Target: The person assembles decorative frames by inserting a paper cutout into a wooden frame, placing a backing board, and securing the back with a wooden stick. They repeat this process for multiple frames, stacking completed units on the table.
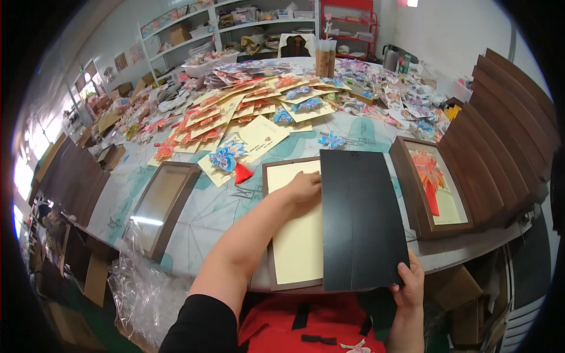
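Observation:
Near the table's front edge lies a brown frame (272, 259), its back up, with a cream sheet (297, 250) inside. A black backing board (362, 217) slants over the frame's right half and hides it. My right hand (410, 276) grips the board's lower right corner, thumb on the upper face and fingers beneath. Over the upper part of the cream sheet, my left hand (303, 187) reaches to the board's left edge. The bent fingertips of my left hand are partly hidden there, so whether they grip anything does not show.
Right of the board stands a glazed frame (432, 188) with a red tasselled ornament, beside stacked brown frames (500, 141). An empty glazed frame (159, 206) lies left. Cream cards (259, 138) with blue and red ornaments pile up ahead. Clear plastic wrap (144, 294) hangs at the front left.

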### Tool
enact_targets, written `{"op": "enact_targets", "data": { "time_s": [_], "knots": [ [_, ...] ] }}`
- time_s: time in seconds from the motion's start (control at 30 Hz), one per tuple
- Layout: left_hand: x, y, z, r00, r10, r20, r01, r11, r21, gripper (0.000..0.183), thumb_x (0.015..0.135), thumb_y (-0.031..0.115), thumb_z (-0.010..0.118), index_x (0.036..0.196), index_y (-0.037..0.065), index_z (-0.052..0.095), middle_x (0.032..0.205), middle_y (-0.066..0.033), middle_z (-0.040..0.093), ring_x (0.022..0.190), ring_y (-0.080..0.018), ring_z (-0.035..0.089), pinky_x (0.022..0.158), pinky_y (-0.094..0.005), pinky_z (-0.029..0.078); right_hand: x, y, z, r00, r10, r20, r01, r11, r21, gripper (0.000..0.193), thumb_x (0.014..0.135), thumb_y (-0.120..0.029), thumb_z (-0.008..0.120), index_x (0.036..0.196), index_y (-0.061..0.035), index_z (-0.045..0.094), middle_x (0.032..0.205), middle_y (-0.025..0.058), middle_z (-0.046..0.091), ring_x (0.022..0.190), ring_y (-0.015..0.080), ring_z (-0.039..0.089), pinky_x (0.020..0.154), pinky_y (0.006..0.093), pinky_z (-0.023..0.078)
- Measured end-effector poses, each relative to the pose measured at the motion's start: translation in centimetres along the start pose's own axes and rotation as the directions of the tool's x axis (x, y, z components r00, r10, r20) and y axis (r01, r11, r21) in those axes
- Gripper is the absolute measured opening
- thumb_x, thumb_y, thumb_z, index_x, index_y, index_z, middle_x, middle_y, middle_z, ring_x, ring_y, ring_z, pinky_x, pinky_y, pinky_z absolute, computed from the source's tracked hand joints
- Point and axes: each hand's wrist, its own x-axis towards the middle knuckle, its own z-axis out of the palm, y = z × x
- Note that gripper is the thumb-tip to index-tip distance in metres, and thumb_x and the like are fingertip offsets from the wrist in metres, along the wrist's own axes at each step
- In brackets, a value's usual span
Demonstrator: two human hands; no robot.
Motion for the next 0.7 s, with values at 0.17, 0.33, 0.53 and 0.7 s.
{"op": "enact_targets", "data": {
  "time_s": [0.17,0.33,0.53,0.7],
  "knots": [
    [-7.7,-2.8,-1.5,0.857,-0.181,-0.483,-0.046,0.906,-0.422,0.034,0.086,0.004,0.048,0.119,0.000,0.056,0.114,-0.0109,0.062,0.108,-0.0170,0.056,0.093,-0.0292,0.041,1.2,1.0,1.5,0.984,0.135,0.113,-0.130,0.990,-0.044,0.050,0.086,-0.004,0.049,0.134,0.0017,0.038,0.095,0.0061,0.060,0.055,0.0051,0.048,0.040,0.0172,0.035],
    [-18.1,-3.3,-0.6,0.650,-0.413,-0.638,-0.114,0.777,-0.619,0.034,0.085,-0.002,0.048,0.118,-0.003,0.053,0.116,-0.0117,0.059,0.110,-0.0206,0.055,0.093,-0.0309,0.043,2.7,2.1,4.4,0.967,0.231,0.109,-0.219,0.969,-0.112,0.054,0.086,0.000,0.046,0.139,-0.0019,0.034,0.107,0.0044,0.056,0.065,0.0052,0.050,0.042,0.0181,0.037],
    [-23.8,-1.7,3.0,0.642,-0.437,-0.630,-0.081,0.778,-0.622,0.033,0.087,-0.003,0.047,0.120,-0.002,0.052,0.113,-0.0120,0.057,0.105,-0.0181,0.056,0.089,-0.0286,0.044,4.3,3.2,4.9,0.961,0.235,0.145,-0.168,0.914,-0.369,0.053,0.086,0.000,0.048,0.138,-0.0013,0.036,0.113,0.0074,0.056,0.070,0.0099,0.054,0.050,0.0235,0.044],
    [-23.3,1.1,6.1,0.732,-0.360,-0.578,-0.179,0.717,-0.674,0.036,0.088,0.000,0.049,0.124,0.000,0.048,0.127,-0.0102,0.049,0.110,-0.0170,0.051,0.089,-0.0281,0.043,5.2,3.4,5.6,0.968,-0.028,0.248,0.234,0.448,-0.863,0.049,0.082,-0.011,0.059,0.128,0.0032,0.046,0.112,0.0165,0.056,0.086,0.0294,0.058,0.079,0.0367,0.046]
  ]
}}
